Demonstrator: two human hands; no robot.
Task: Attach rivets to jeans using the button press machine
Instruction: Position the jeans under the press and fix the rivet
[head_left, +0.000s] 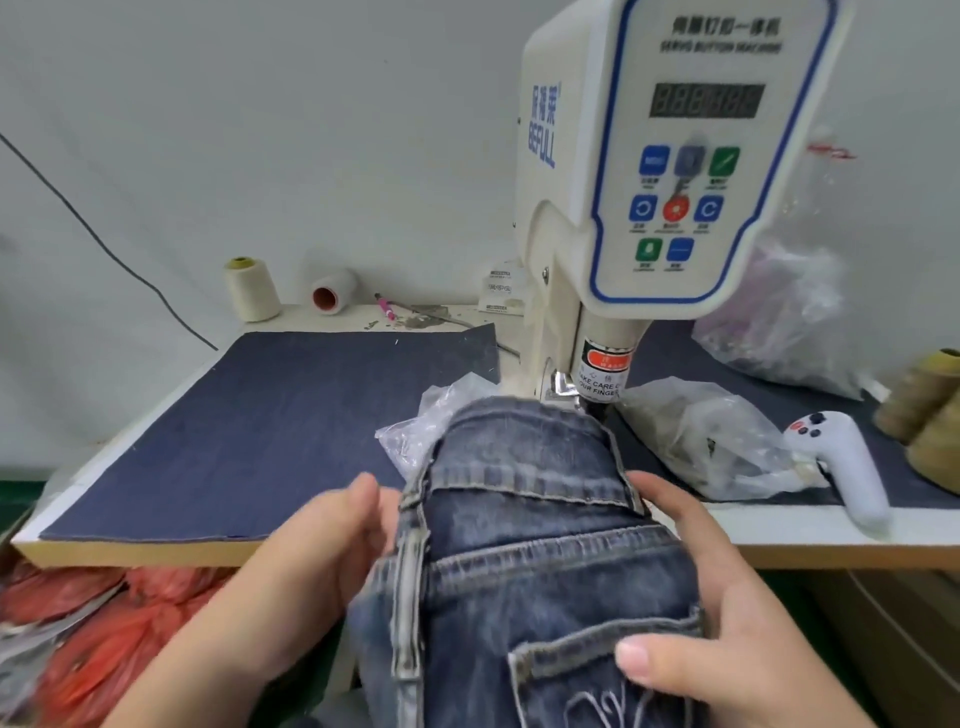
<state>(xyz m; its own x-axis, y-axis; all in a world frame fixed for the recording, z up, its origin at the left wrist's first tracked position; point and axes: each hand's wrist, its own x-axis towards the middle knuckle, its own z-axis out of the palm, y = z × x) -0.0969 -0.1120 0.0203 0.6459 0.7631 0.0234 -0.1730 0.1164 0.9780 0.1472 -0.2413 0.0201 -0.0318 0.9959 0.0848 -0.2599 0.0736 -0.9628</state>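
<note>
Both hands, left (332, 545) and right (727, 597), grip our jeans (535, 519) under the press head (602, 374); fingertips creeping far risk a crushing if it fires.

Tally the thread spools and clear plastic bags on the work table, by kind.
Pale thread spools at the back left: 2
Tan thread spools at the right edge: 2
Clear plastic bags: 3
Total: 7

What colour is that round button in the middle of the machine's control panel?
Red, with a small white mark on it. The round button sits between two blue ones, seen clearly in the head view.
</note>
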